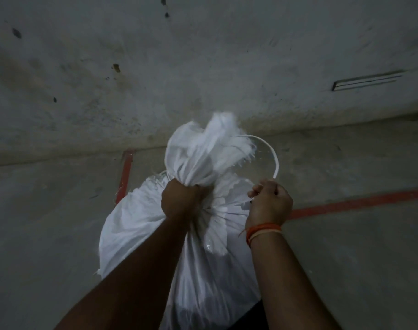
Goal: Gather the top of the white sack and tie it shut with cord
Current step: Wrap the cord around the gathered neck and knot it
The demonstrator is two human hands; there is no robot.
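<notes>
A full white sack (pixel 136 229) stands on the concrete floor in front of me. Its top (pixel 203 153) is bunched into a frayed tuft that sticks up above my fist. My left hand (pixel 182 201) grips the gathered neck tightly. To the right of the neck, my right hand (pixel 270 201) holds a white cord (pixel 272 153) in a closed fist. The cord arcs up from that fist and curves back over to the tuft. An orange thread band circles my right wrist.
A stained grey concrete wall (pixel 203 67) rises just behind the sack. Red painted lines (pixel 360 201) run across the floor to the right and behind the sack on the left (pixel 126 172). A narrow slot (pixel 367 81) sits in the wall at upper right.
</notes>
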